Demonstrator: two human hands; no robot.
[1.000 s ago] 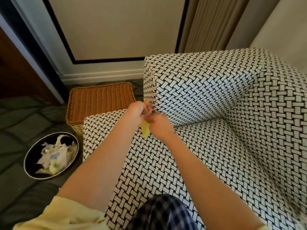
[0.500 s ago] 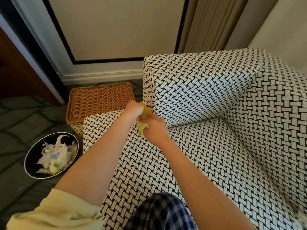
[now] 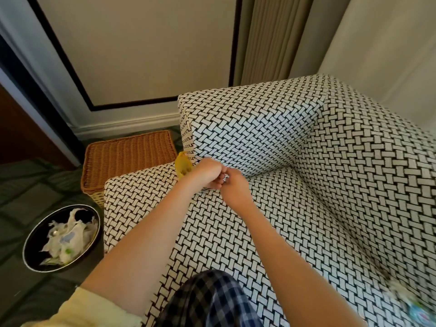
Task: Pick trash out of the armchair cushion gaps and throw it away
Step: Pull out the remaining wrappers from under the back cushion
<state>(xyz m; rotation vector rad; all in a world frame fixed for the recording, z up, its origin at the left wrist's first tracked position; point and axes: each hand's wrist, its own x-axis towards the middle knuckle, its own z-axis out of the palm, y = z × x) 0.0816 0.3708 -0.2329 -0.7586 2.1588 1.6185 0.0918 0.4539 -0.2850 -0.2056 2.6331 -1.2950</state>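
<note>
1. Head view, frame centre: the left hand (image 3: 208,172) was clenched around a yellow wrapper (image 3: 182,164) that jutted toward the wicker basket (image 3: 127,156).
2. The right hand (image 3: 234,188) pinched a small scrap (image 3: 225,177) at the armchair (image 3: 259,128) gap.
3. It seemed best to gather both pieces into one fist before swinging to the bin (image 3: 37,226) at lower left.

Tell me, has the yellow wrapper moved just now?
Yes: the yellow wrapper went up and left, to the front of the armrest, toward the wicker basket.

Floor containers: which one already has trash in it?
The round black bin, with crumpled white paper inside; the square wicker basket shows only a woven top.
</note>
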